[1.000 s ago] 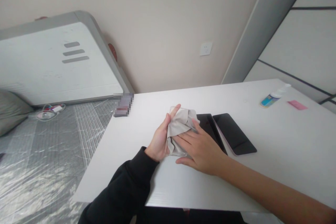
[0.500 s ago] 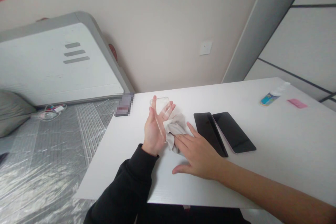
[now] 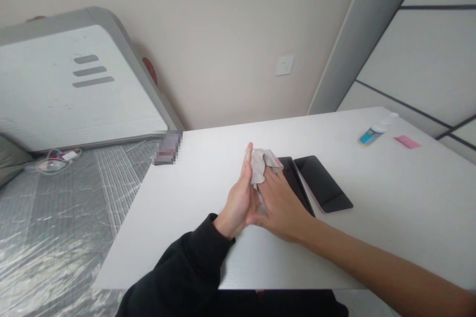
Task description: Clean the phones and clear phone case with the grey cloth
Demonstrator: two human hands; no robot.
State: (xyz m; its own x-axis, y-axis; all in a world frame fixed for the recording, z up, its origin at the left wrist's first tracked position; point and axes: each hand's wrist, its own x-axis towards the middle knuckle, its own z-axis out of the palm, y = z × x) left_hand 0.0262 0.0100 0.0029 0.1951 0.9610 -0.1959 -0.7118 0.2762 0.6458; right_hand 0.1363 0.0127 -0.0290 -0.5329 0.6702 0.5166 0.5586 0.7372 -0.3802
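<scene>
My left hand [image 3: 238, 204] grips a clear phone case [image 3: 261, 203], which is mostly hidden between my two hands. Over the inner face of the case lies a grey cloth [image 3: 259, 164]. My right hand [image 3: 281, 204] presses the cloth against the case, its fingers partly behind the fabric and its thumb near my left palm. Just right of my hands, a black phone [image 3: 296, 183] lies flat, partly covered by my right hand. Beside it rests a second dark-screened phone [image 3: 323, 183] with a pale edge.
On the white table [image 3: 167, 237], a spray bottle [image 3: 374, 131] with a blue label lies toward the back right, near a pink slip [image 3: 407, 141]. A blurred-out item [image 3: 167, 147] sits at the back left corner. Behind the table is a wall with a socket [image 3: 284, 65].
Both hands, with the case and cloth, have shifted right and closer together. The case has turned more edge-on, and the cloth has moved up toward its far end. The view has shifted slightly.
</scene>
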